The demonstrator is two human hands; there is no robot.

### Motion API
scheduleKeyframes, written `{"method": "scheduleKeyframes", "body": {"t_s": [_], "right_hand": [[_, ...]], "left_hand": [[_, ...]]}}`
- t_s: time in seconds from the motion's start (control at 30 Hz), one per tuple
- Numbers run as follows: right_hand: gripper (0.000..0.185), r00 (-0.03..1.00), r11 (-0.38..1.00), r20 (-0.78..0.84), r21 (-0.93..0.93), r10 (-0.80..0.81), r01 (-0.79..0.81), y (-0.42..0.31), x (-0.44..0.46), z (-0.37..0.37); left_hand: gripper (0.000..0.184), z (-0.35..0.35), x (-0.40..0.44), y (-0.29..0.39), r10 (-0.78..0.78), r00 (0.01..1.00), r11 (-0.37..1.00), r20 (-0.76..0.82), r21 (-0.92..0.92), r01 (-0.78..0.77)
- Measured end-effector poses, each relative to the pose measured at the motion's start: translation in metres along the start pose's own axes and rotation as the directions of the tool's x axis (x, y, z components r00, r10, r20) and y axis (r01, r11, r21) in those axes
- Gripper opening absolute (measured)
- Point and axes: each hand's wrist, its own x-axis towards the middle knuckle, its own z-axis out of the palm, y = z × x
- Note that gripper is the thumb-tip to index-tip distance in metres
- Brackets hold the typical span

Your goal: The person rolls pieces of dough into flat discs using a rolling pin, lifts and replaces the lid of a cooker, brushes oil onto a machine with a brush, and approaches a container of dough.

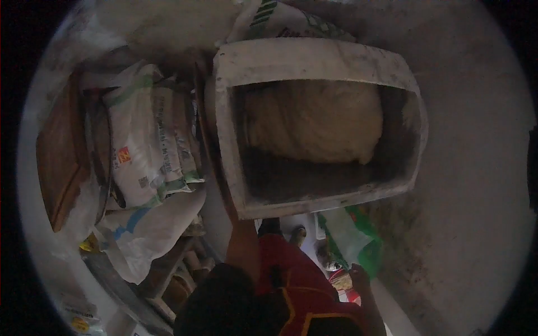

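Observation:
A large pale mass of dough (314, 120) lies in the dark hollow of a white, box-shaped mixing tub (314, 61). My left forearm reaches up to the tub's near left corner; what shows of my left hand (242, 225) is at the rim, its fingers hidden. Low on the right, beside my red clothing, is my right hand (358, 273). It is at the lower edge of a green and white plastic bag (353, 238). Its fingers are too dark and small to tell whether they grip the bag.
Stacked white printed sacks (140, 145) lie to the left, beside a brown wooden board (61, 157). Another printed sack (291, 22) is behind the tub. A pale wall (476, 140) runs along the right. Grey blocks (168, 280) are at the lower left.

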Motion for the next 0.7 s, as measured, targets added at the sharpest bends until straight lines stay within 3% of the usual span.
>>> {"method": "scheduleKeyframes", "body": {"t_s": [0.03, 0.13, 0.23, 0.33, 0.43, 0.53, 0.63, 0.7], "right_hand": [[0.031, 0.999, 0.999, -0.004, -0.013, -0.041, 0.041, -0.002, 0.001, -0.002], [0.031, 0.991, 0.951, -0.061, 0.292, 0.122, -0.099, -0.009, -0.004, -0.001], [0.032, 0.996, 0.975, -0.094, 0.222, 0.009, 0.012, -0.002, -0.001, 0.010], [0.031, 0.998, 0.966, -0.070, 0.259, 0.004, 0.014, 0.004, -0.002, 0.022], [0.032, 0.988, 0.878, -0.033, 0.463, 0.152, -0.119, 0.009, -0.007, 0.034], [0.037, 1.000, 0.994, 0.001, 0.107, -0.019, 0.019, -0.009, -0.006, 0.013], [0.039, 0.989, 0.922, -0.074, 0.376, 0.129, -0.092, -0.005, -0.014, 0.027], [0.034, 0.980, 0.863, -0.101, 0.495, 0.168, -0.097, 0.041, -0.015, 0.071]], "left_hand": [[0.034, -0.002, 0.000, -0.001, 0.013, 1.000, 1.000, 0.009, -0.002, -0.013], [0.034, -0.010, 0.005, -0.004, 0.060, 0.997, 0.998, 0.047, 0.008, -0.060], [0.033, -0.020, 0.006, -0.010, 0.112, 0.990, 0.993, 0.081, 0.026, -0.114], [0.032, -0.027, 0.000, -0.012, 0.153, 0.982, 0.986, 0.108, 0.044, -0.158], [0.032, -0.034, -0.010, -0.010, 0.196, 0.972, 0.977, 0.131, 0.064, -0.205], [0.031, -0.043, -0.020, -0.008, 0.225, 0.964, 0.967, 0.145, 0.089, -0.239], [0.030, -0.048, -0.030, -0.012, 0.267, 0.956, 0.950, 0.120, 0.136, -0.282], [0.023, -0.040, -0.034, -0.023, 0.297, 0.953, 0.948, 0.059, 0.098, -0.302]]}}
